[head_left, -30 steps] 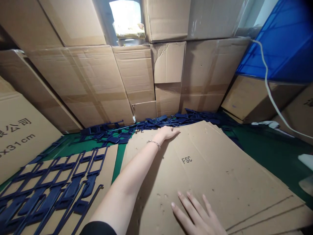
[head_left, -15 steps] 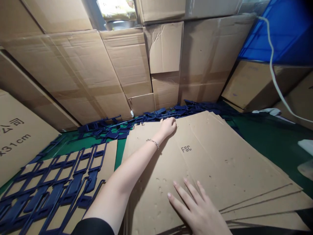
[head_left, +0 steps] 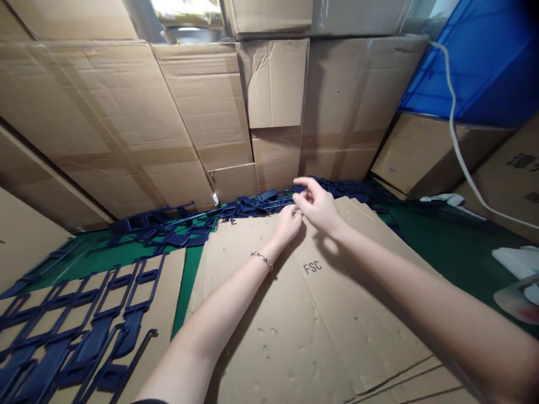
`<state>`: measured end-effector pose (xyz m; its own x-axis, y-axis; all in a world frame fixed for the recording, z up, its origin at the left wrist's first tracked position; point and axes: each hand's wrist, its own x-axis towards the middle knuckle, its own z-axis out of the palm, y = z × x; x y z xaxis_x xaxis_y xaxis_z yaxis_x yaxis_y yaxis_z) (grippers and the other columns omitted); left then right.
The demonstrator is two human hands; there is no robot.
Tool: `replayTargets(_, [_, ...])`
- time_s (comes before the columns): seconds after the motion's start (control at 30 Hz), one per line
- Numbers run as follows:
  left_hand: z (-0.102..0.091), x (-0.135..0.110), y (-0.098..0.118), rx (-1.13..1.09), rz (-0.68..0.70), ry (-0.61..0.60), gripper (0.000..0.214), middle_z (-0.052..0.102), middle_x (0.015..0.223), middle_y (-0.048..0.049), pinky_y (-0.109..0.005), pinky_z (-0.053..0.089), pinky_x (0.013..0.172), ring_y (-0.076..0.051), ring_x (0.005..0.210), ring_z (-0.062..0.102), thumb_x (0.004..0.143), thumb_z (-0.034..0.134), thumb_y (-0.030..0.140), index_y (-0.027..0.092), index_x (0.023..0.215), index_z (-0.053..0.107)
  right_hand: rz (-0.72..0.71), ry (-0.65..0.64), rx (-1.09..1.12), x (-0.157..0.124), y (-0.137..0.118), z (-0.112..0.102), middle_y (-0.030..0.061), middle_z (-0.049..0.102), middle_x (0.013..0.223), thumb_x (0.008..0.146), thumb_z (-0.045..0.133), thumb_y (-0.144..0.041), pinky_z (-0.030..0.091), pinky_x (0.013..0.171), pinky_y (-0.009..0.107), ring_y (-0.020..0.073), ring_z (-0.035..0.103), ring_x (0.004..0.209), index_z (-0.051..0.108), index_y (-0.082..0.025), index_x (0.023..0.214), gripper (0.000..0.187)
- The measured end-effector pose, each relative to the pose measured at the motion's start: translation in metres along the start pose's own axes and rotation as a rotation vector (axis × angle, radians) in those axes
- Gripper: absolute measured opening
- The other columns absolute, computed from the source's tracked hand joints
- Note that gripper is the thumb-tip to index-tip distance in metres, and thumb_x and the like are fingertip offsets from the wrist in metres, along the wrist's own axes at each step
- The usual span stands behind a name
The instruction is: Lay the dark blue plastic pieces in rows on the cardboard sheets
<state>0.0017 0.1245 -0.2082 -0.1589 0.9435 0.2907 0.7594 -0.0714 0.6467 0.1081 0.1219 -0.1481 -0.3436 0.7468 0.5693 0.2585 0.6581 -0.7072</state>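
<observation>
A stack of flat cardboard sheets (head_left: 269, 303), the top one printed "FSC", lies in front of me. My left hand (head_left: 289, 223), with a chain bracelet at the wrist, is closed at the far edge of the stack. Its fingertips are hidden, so what it holds cannot be made out. Just right of it, my right hand (head_left: 316, 205) hovers over the same edge with bent fingers apart and nothing visible in them. Beyond both hands lies a heap of dark blue plastic parts (head_left: 248, 207).
Rows of blue plastic frames (head_left: 113, 303) lie on another cardboard sheet (head_left: 168, 292) at the left. Stacked cartons (head_left: 202, 106) form a wall behind. At the right are a blue bin (head_left: 467, 67), a white cable (head_left: 452, 123) and a clear container (head_left: 517, 297) on the green surface.
My right hand has moved from lying spread on the near part of the cardboard to the far edge beside my left hand. My left hand stays closed there. The view has shifted slightly.
</observation>
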Motion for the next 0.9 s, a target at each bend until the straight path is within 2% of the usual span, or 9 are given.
replayTargets(0.07, [0.000, 0.001, -0.006, -0.069, -0.055, 0.066, 0.038, 0.055, 0.113, -0.0030, -0.015, 0.052, 0.085, -0.004, 0.092, 0.056, 0.075, 0.026, 0.013, 0.019, 0.105, 0.049, 0.214, 0.220, -0.088, 0.035, 0.032, 0.019, -0.0006, 0.056, 0.071, 0.081, 0.044, -0.026, 0.039, 0.071, 0.021, 0.0114, 0.051, 0.068, 0.049, -0.016, 0.116, 0.037])
replayTargets(0.17, [-0.005, 0.001, -0.013, -0.090, -0.095, 0.174, 0.041, 0.056, 0.111, -0.0030, -0.015, 0.054, 0.078, -0.003, 0.089, 0.057, 0.070, 0.024, 0.008, 0.019, 0.103, 0.047, 0.403, 0.382, -0.171, 0.049, 0.072, 0.040, 0.0080, 0.057, 0.080, 0.082, 0.026, -0.021, 0.036, 0.068, 0.027, 0.0171, 0.050, 0.075, 0.043, -0.007, 0.116, 0.041])
replayTargets(0.27, [-0.020, 0.000, -0.020, -0.016, -0.047, 0.265, 0.034, 0.055, 0.111, -0.0013, -0.026, 0.046, 0.104, -0.007, 0.108, 0.049, 0.071, 0.029, 0.011, 0.020, 0.094, 0.052, 0.366, 0.356, -0.201, 0.040, 0.089, 0.051, 0.0033, 0.056, 0.076, 0.082, 0.030, -0.023, 0.032, 0.063, 0.025, 0.0168, 0.049, 0.070, 0.048, -0.015, 0.111, 0.036])
replayTargets(0.33, [-0.034, -0.001, -0.026, 0.110, -0.008, 0.314, 0.030, 0.048, 0.124, 0.0000, -0.044, 0.025, 0.120, -0.013, 0.124, 0.036, 0.074, 0.033, 0.015, 0.022, 0.092, 0.055, 0.309, 0.308, -0.214, 0.034, 0.089, 0.054, 0.0017, 0.056, 0.074, 0.081, 0.035, -0.025, 0.030, 0.060, 0.025, 0.0169, 0.049, 0.069, 0.050, -0.018, 0.108, 0.032])
replayTargets(0.47, [-0.061, -0.002, -0.049, 0.560, -0.135, 0.395, 0.041, 0.011, 0.146, 0.0015, -0.066, 0.007, 0.114, -0.023, 0.138, 0.009, 0.074, 0.034, 0.016, 0.026, 0.110, 0.050, 0.201, 0.189, -0.242, 0.031, 0.082, 0.059, 0.0030, 0.059, 0.081, 0.082, 0.039, -0.024, 0.031, 0.062, 0.025, 0.0183, 0.052, 0.075, 0.054, -0.019, 0.104, 0.028])
replayTargets(0.57, [-0.079, 0.003, -0.068, 0.680, -0.413, 0.305, 0.043, 0.012, 0.146, -0.0014, -0.063, 0.010, 0.115, -0.027, 0.137, 0.009, 0.073, 0.039, 0.024, 0.028, 0.115, 0.049, 0.142, 0.099, -0.284, 0.030, 0.076, 0.062, 0.0038, 0.060, 0.090, 0.083, 0.039, -0.021, 0.033, 0.065, 0.026, 0.0185, 0.054, 0.080, 0.055, -0.020, 0.105, 0.027])
replayTargets(0.63, [-0.092, 0.012, -0.078, 0.662, -0.579, 0.177, 0.039, 0.031, 0.138, -0.0050, -0.061, 0.011, 0.115, -0.030, 0.132, 0.024, 0.073, 0.041, 0.030, 0.027, 0.109, 0.056, 0.128, 0.043, -0.324, 0.029, 0.073, 0.063, 0.0042, 0.060, 0.092, 0.084, 0.038, -0.019, 0.034, 0.065, 0.026, 0.0190, 0.055, 0.082, 0.055, -0.020, 0.106, 0.028])
replayTargets(0.77, [-0.115, 0.037, -0.090, 0.595, -0.703, 0.036, 0.044, 0.050, 0.121, -0.0101, -0.051, 0.039, 0.102, -0.030, 0.117, 0.044, 0.071, 0.043, 0.032, 0.023, 0.113, 0.054, 0.118, -0.052, -0.398, 0.028, 0.068, 0.063, 0.0041, 0.061, 0.093, 0.085, 0.038, -0.018, 0.034, 0.064, 0.027, 0.0204, 0.056, 0.083, 0.055, -0.020, 0.107, 0.028])
replayTargets(0.9, [-0.124, 0.052, -0.104, 0.601, -0.777, -0.085, 0.052, 0.055, 0.113, -0.0157, -0.041, 0.046, 0.098, -0.025, 0.110, 0.052, 0.067, 0.053, 0.047, 0.015, 0.107, 0.057, 0.129, -0.088, -0.435, 0.029, 0.067, 0.063, 0.0046, 0.060, 0.093, 0.086, 0.037, -0.018, 0.035, 0.065, 0.028, 0.0211, 0.056, 0.084, 0.055, -0.020, 0.107, 0.028])
